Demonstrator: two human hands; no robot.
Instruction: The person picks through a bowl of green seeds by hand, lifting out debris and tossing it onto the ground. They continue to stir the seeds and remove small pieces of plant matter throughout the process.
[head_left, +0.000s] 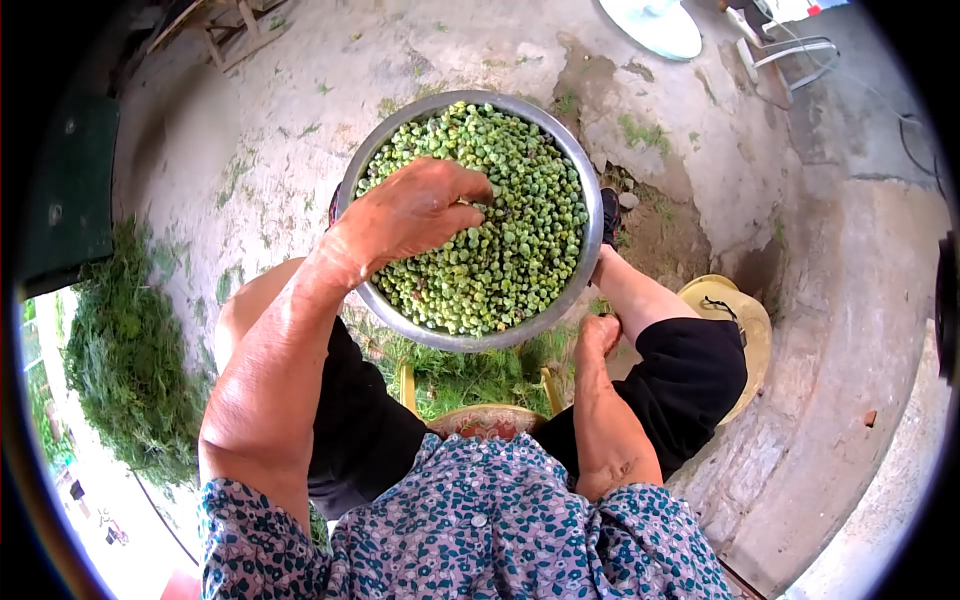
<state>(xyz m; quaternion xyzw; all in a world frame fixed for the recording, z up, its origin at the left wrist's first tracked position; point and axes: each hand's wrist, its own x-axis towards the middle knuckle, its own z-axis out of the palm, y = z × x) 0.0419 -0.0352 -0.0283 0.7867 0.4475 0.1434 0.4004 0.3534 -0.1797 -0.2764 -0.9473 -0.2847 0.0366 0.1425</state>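
A round metal bowl (575,165) full of small green peas (520,220) rests across my knees, in the upper middle of the head view. My left hand (415,210) lies palm down in the peas at the bowl's left side, with the fingertips dug in among them. Whether the fingers hold any peas is hidden. My right hand (598,335) is curled at the bowl's lower right edge, under the rim, and it seems to grip the bowl there. Both forearms are bare below short flowered sleeves.
A heap of green plant cuttings (125,350) lies on the concrete ground to my left. A straw hat (745,320) lies by my right leg. I sit on a small stool (485,415). A white round object (655,25) and a metal frame (790,50) stand farther off.
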